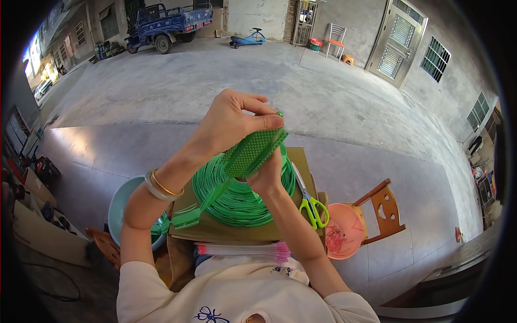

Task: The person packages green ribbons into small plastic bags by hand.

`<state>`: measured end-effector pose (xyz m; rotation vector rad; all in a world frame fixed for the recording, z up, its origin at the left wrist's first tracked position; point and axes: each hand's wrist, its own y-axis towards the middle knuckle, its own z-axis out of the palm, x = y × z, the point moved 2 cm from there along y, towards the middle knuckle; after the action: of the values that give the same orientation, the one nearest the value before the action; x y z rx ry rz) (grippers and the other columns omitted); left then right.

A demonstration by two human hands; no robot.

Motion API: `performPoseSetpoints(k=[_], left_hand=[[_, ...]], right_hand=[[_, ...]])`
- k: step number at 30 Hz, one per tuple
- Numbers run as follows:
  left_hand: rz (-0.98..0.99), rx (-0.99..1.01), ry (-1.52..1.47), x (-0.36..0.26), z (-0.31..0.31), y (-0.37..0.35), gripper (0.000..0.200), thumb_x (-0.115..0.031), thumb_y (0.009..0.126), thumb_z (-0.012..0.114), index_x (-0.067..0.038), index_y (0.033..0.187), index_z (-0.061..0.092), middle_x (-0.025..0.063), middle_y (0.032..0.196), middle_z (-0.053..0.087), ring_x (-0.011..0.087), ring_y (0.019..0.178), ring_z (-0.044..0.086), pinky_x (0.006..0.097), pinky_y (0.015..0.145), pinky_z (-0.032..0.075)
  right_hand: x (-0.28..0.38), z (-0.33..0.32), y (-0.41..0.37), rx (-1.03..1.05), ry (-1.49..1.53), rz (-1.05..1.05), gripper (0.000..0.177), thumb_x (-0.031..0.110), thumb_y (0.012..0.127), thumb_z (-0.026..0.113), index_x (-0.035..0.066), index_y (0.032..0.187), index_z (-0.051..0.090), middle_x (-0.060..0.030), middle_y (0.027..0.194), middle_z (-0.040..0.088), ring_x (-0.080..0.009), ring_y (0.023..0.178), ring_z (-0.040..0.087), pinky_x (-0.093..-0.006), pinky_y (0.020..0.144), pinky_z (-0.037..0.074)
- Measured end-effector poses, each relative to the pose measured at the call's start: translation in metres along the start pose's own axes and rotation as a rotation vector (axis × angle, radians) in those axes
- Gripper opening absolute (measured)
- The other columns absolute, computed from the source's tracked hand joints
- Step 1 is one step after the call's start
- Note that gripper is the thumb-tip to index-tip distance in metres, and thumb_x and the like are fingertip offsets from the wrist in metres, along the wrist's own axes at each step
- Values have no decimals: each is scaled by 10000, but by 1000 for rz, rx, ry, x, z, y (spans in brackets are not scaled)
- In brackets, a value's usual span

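While tight on green strip (252, 152) edges, left hand (229, 125), right hand (267, 176), clear above coil (237, 202).

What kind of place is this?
Probably a concrete home courtyard used for piecework: a blue cargo truck and metal door behind, and a coil of green strip on a cardboard box.

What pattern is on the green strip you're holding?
Rows of small pale dots cover the green strip, clearest in the head view.
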<state>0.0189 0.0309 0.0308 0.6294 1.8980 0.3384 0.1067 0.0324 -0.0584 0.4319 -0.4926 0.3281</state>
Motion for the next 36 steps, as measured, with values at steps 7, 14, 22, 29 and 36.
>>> performPoseSetpoints(k=[7, 14, 22, 29, 36], left_hand=[[-252, -62, 5, 6, -7, -3, 210, -209, 758, 704, -22, 854, 703, 209, 941, 633, 174, 732, 642, 225, 465, 454], [-435, 83, -453, 23, -3, -24, 434, -272, 816, 652, -3, 1136, 536, 92, 874, 629, 120, 619, 612, 227, 465, 455], [-667, 699, -451, 47, -25, -94, 322, -87, 784, 658, 65, 1045, 547, 162, 884, 656, 200, 779, 653, 283, 746, 514], [-570, 493, -334, 4, -49, -95, 146, -45, 748, 688, 40, 865, 663, 133, 898, 665, 183, 807, 639, 258, 766, 481], [210, 196, -284, -29, -28, -71, 131, -48, 679, 711, 7, 798, 698, 188, 902, 659, 341, 1087, 526, 441, 988, 286]], right_hand=[[-2, 3, -3, 312, 55, 76, 614, 554, 902, 298, -5, 1035, 515, -119, 890, 575, -243, 808, 592, -394, 717, 499], [20, -7, 3, 171, 55, 115, 201, 214, 936, 425, 25, 938, 496, -85, 858, 544, -243, 834, 560, -381, 789, 478], [95, -63, 15, -124, 220, -188, 142, 141, 941, 399, 21, 934, 474, -113, 907, 548, -263, 897, 547, -425, 921, 440], [91, -96, 15, -122, 182, -205, 148, 133, 943, 391, 19, 948, 486, -132, 975, 564, -263, 926, 561, -420, 927, 438], [40, -74, 8, -266, -72, -44, 178, 171, 940, 419, 8, 955, 489, -130, 897, 575, -244, 805, 583, -397, 785, 503]])
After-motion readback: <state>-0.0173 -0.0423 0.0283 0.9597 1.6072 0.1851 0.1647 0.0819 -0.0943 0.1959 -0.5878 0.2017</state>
